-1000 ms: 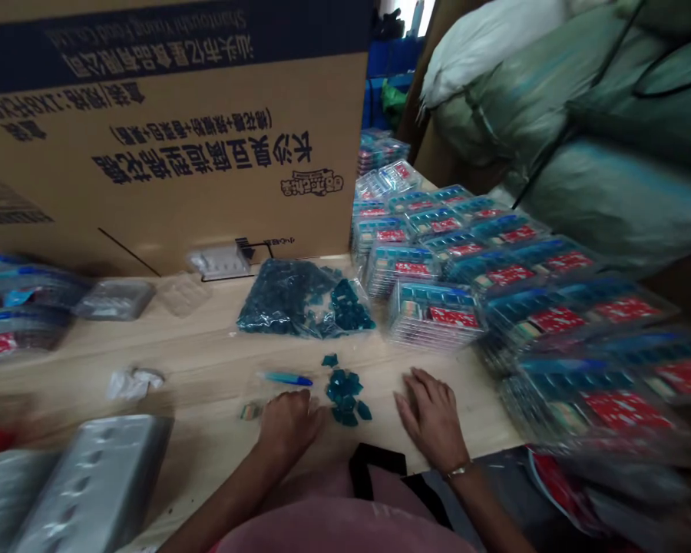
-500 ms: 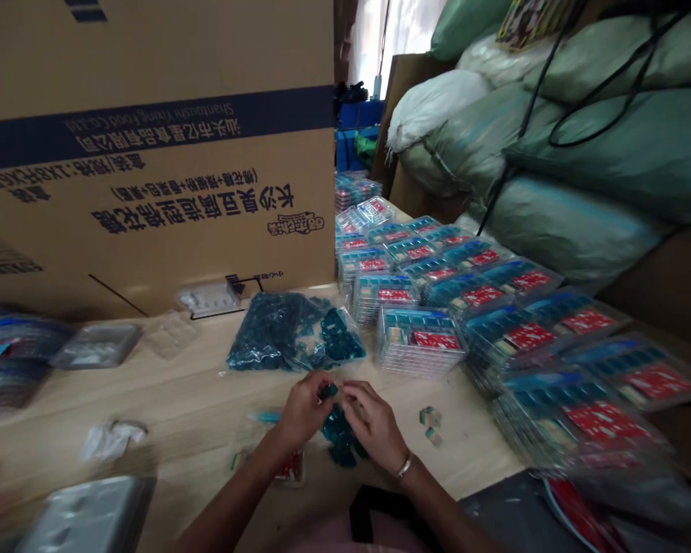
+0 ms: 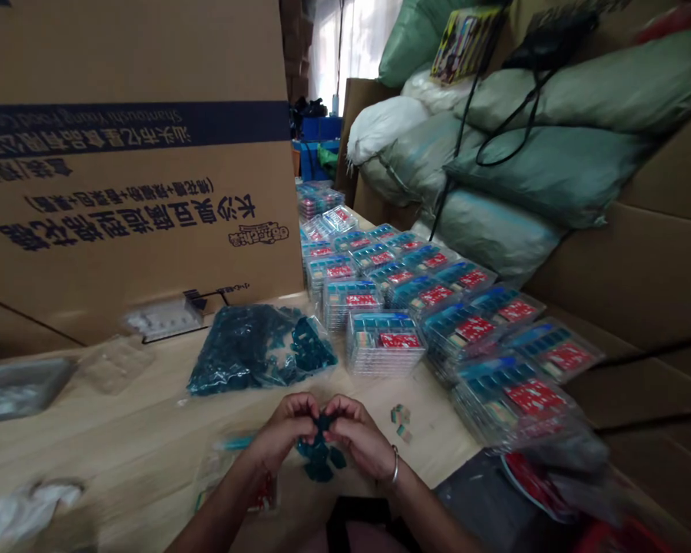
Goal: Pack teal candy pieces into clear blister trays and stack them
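My left hand (image 3: 285, 432) and my right hand (image 3: 358, 434) meet fingertip to fingertip just above the wooden table (image 3: 109, 438). Both pinch a small teal plastic piece (image 3: 324, 422) between them. Under the hands lies a little pile of the same teal pieces (image 3: 321, 458). A clear bag full of teal pieces (image 3: 259, 349) lies just beyond the hands. A bracelet sits on my right wrist.
Rows of stacked clear packs with teal and red inserts (image 3: 426, 307) fill the table's right side. A big cardboard box (image 3: 132, 169) stands behind on the left. Stuffed green and white sacks (image 3: 524, 153) pile up at the right. Two small tiles (image 3: 401, 418) lie beside my right hand.
One second ago both hands lay on the table beside the teal pile. They have come together and lifted a teal piece. The view has swung to the right.
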`<state>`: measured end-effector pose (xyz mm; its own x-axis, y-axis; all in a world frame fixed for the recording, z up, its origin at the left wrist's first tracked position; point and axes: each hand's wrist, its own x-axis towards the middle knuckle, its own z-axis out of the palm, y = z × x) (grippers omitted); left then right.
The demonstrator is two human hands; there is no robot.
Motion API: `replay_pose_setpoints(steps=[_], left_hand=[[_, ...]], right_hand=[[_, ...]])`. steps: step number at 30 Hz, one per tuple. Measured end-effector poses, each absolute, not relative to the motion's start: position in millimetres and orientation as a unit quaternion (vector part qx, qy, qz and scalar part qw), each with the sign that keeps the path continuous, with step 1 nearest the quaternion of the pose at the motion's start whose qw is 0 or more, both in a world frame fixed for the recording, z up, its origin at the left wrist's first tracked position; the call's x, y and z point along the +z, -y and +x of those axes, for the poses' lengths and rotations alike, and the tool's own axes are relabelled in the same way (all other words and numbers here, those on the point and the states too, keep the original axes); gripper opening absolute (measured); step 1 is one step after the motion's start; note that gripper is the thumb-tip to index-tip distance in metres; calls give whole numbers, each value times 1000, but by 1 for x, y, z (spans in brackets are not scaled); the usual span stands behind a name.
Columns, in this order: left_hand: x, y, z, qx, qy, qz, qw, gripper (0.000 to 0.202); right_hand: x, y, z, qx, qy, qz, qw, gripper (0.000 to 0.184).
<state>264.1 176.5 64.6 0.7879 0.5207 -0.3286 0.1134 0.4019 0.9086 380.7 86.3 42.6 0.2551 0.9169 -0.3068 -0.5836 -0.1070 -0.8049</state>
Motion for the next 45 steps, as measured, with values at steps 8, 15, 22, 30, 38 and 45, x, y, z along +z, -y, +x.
replay_pose_setpoints(steps=[8,15,22,30,38,45], left_hand=[[70,-176,256,130,-273,551,778,13],[41,-208,251,122,-377,789,470,8],[40,-207,202,147,-398,854,301,17],[22,-164,138,162,-496,839,156,25],[14,-162,141,225,-590,751,190,24],[21,-158,143,199,-647,703,220,31]], right_hand=[[43,-89,382,577,130,-472,654,14],[21,-83,416,375,322,-621,608,12],[2,-74,414,197,519,-688,468,21],[-1,-80,409,152,586,-695,388,25],[0,-73,415,153,602,-695,363,22],[-13,-73,411,100,604,-711,345,33]])
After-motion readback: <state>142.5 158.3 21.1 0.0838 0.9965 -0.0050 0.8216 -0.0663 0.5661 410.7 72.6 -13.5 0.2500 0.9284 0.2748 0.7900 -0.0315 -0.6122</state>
